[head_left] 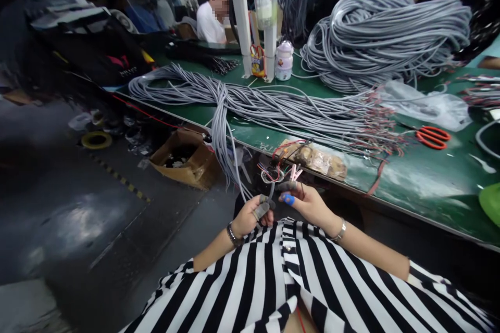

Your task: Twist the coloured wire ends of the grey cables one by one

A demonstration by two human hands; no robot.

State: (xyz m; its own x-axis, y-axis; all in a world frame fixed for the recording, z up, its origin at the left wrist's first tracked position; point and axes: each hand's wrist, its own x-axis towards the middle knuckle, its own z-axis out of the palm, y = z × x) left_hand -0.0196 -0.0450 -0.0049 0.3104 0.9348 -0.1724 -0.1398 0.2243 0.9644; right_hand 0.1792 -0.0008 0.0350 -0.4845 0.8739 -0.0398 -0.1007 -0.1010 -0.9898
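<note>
My left hand (255, 216), with grey coverings on its fingertips, is closed around a grey cable (272, 191) near its end. Thin coloured wires (269, 170) fan out above that grip. Just right of the cable, my right hand (308, 205) has its thumb and index finger drawn close in a pinch. Blue covering wraps the thumb, grey the index finger; anything between them is too small to make out. Several grey cables (222, 135) hang over the bench edge toward my left hand. A pink clip (296, 173) is at the bench edge beyond my hands.
A long bundle of grey cables (281, 109) lies across the green bench (425, 187). Red-handled scissors (433, 137) and a wooden block (322, 160) rest there, with a large cable coil (375, 36) behind. A cardboard box (187, 158) stands below. Another person (211, 21) sits beyond.
</note>
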